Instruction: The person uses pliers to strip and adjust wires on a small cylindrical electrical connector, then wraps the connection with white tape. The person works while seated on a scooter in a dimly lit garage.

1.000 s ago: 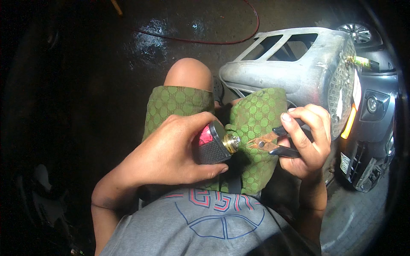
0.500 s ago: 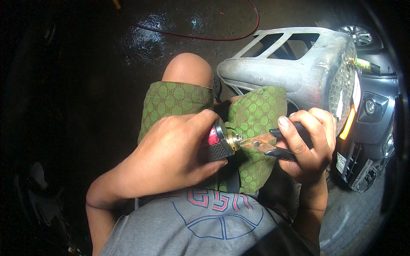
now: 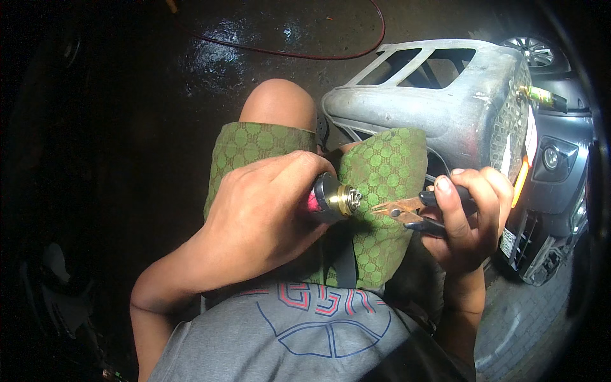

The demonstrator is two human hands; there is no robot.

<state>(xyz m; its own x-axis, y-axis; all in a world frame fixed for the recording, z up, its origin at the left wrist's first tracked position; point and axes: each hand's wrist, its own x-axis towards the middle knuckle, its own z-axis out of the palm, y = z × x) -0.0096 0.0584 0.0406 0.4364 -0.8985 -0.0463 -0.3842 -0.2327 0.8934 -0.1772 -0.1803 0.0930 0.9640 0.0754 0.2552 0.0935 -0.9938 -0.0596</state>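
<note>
My left hand (image 3: 254,219) is wrapped round a dark vape device (image 3: 326,198) with a pinkish-red side panel, tilted so its top points right. A gold-rimmed atomizer deck (image 3: 348,199) is exposed there, with small metal posts or coils on it. To the right, my right hand (image 3: 468,213) grips the black handles of rusty pliers (image 3: 407,209). Their jaws are parted slightly and point at the deck, with a short gap between; nothing shows in them. Both hands are over my lap, above green patterned shorts (image 3: 382,172). My left palm hides the device's lower part.
A worn grey plastic chair (image 3: 433,95) stands right of my knees, bearing a small green bottle (image 3: 541,97) and an orange-handled item (image 3: 520,181). Beyond it are a dark car's front (image 3: 566,172) and a wheel (image 3: 531,52). A red hose (image 3: 305,57) curves over the wet floor.
The plier jaws have pulled away from the deck to the right and come apart. The vape device has turned in my left hand, so more of the deck's top shows.
</note>
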